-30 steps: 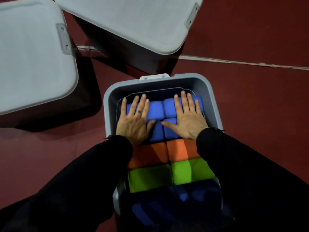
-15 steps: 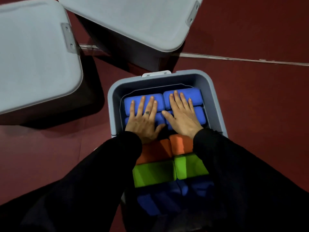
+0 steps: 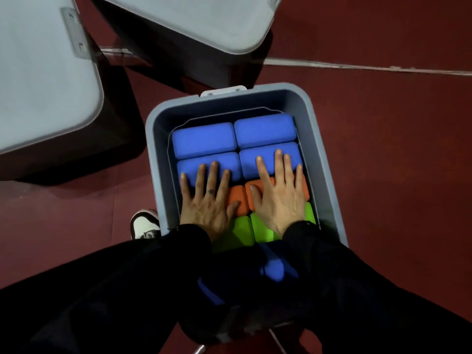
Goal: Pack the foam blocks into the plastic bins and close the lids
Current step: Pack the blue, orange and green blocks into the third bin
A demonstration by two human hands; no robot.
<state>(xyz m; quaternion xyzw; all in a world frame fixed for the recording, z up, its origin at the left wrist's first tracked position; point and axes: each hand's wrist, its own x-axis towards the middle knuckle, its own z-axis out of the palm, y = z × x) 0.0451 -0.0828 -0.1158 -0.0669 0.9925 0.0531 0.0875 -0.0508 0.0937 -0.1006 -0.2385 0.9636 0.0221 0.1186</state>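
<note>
Two hands pressing the foam blocks flat.
Left hand (image 3: 204, 203) and right hand (image 3: 278, 198) lie spread, palms down, on blue blocks (image 3: 204, 140), orange blocks (image 3: 238, 200) and green blocks (image 3: 241, 229), likely seating them below the open bin (image 3: 158, 159) rim; two lidded bins (image 3: 178, 19) stand beyond.

Long black sleeves (image 3: 132, 284), a small dark mark on one finger (image 3: 211, 192), a black-and-white shoe (image 3: 144, 224).

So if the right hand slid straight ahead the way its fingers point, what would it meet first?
The right hand lies flat, fingertips on a near blue block. Sliding on, it would cross the far blue block, then probably meet the bin's far wall, though the depth there is hard to judge.
</note>
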